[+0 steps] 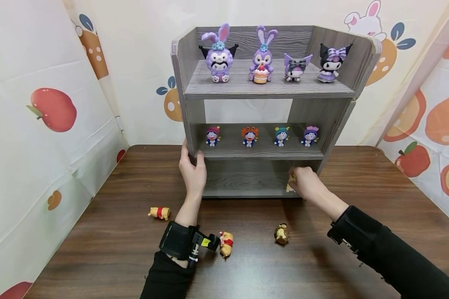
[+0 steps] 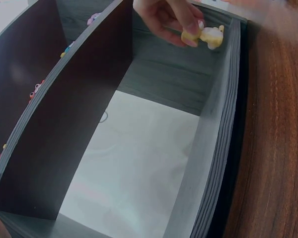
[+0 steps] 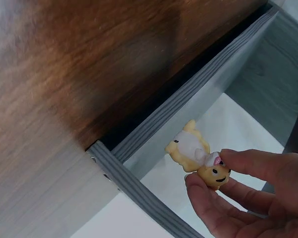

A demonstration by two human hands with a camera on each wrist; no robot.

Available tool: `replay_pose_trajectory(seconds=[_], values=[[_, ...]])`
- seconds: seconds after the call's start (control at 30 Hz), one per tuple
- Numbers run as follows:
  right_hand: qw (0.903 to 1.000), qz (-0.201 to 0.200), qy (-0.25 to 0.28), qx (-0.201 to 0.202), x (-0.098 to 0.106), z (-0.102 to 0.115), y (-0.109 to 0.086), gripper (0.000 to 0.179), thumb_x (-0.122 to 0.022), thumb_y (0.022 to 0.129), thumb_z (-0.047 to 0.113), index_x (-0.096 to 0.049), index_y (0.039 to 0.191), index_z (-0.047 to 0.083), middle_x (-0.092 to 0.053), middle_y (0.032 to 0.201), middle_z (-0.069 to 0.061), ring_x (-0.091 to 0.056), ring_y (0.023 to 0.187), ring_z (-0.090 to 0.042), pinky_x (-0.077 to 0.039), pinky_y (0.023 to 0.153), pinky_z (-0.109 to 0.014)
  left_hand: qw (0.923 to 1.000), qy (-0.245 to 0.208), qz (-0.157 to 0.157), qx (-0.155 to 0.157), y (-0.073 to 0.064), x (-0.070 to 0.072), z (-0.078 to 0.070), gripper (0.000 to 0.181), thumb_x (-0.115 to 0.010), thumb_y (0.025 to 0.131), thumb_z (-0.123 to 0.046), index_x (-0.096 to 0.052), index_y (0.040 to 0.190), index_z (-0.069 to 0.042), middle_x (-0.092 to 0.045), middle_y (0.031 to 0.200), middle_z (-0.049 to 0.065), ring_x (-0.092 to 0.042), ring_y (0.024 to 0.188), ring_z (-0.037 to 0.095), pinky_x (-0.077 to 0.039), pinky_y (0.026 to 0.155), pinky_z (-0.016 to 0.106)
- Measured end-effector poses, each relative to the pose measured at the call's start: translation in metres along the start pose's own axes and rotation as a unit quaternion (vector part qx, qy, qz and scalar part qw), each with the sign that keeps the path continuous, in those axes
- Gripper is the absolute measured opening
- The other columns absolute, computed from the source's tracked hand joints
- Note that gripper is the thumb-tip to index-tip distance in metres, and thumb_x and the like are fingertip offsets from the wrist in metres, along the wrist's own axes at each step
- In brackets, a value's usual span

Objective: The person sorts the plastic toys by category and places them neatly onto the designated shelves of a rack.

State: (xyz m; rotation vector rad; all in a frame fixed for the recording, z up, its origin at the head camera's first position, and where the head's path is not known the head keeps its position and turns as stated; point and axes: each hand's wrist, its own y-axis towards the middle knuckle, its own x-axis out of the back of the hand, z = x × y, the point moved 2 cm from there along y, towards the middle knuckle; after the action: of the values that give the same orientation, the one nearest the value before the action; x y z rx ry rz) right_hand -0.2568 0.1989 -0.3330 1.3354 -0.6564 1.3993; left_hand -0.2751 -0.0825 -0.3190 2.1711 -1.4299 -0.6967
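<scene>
My right hand [image 1: 309, 183] pinches a small yellow figurine [image 3: 189, 148] with a white belly by its head, between thumb and fingers. The figurine is upright inside the bottom tier, at its right end, with its feet close over the board. In the left wrist view the right-hand fingers and the yellow figurine [image 2: 212, 37] show near the far side wall. My left hand [image 1: 193, 176] grips the left side panel of the grey wooden shelf [image 1: 247, 179], thumb at the front edge and fingers round the outside.
Two yellow bear figurines in red shirts, one on the left [image 1: 159, 213] and one by the left wrist [image 1: 226, 244], lie on the brown table [image 1: 108, 249]. A brown figurine [image 1: 282, 234] is right of them. Purple figurines [image 1: 219, 66] fill the top tier; small blue ones [image 1: 250, 137] stand below.
</scene>
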Motion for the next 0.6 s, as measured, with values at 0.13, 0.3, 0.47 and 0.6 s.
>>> replay_pose_trajectory(seconds=[0.13, 0.3, 0.47, 0.6], values=[[0.9999, 0.001, -0.009, -0.007, -0.004, -0.004, 0.005, 0.009, -0.059, 0.074, -0.003, -0.057, 0.081, -0.008, -0.050, 0.059, -0.008, -0.046, 0.051, -0.020, -0.037, 0.046, -0.034, 1.0000, -0.002, 0.000, -0.002, 0.000, 0.000, 0.000, 0.047, -0.043, 0.085, 0.006, -0.039, 0.131, 0.000, -0.045, 0.129, 0.012, -0.044, 0.115, 0.017, -0.034, 0.093, 0.034], [0.9999, 0.001, -0.005, -0.013, -0.007, -0.006, 0.011, 0.003, -0.055, 0.074, -0.005, -0.052, 0.075, -0.005, -0.047, 0.058, -0.007, -0.042, 0.049, -0.019, -0.034, 0.044, -0.032, 1.0000, -0.002, -0.001, 0.003, 0.000, 0.000, 0.000, 0.047, -0.043, 0.085, 0.007, -0.039, 0.131, 0.000, -0.045, 0.128, 0.012, -0.044, 0.114, 0.017, -0.035, 0.093, 0.034], [0.9998, -0.003, -0.016, -0.013, -0.009, -0.007, 0.014, 0.004, -0.053, 0.073, -0.006, -0.052, 0.077, -0.007, -0.051, 0.064, -0.013, -0.048, 0.053, -0.023, -0.040, 0.046, -0.037, 0.9999, -0.008, 0.001, 0.012, -0.001, 0.000, -0.011, 0.046, -0.042, 0.084, 0.009, -0.038, 0.130, 0.005, -0.044, 0.128, 0.018, -0.043, 0.115, 0.023, -0.034, 0.093, 0.037], [0.9996, -0.008, -0.024, -0.014, -0.010, -0.009, 0.017, 0.003, -0.052, 0.072, -0.006, -0.049, 0.073, -0.006, -0.050, 0.063, -0.014, -0.050, 0.054, -0.027, -0.042, 0.046, -0.040, 0.9999, -0.010, 0.002, 0.013, -0.002, -0.001, -0.026, 0.046, -0.041, 0.083, 0.012, -0.036, 0.128, 0.011, -0.043, 0.127, 0.023, -0.042, 0.115, 0.030, -0.033, 0.094, 0.040]])
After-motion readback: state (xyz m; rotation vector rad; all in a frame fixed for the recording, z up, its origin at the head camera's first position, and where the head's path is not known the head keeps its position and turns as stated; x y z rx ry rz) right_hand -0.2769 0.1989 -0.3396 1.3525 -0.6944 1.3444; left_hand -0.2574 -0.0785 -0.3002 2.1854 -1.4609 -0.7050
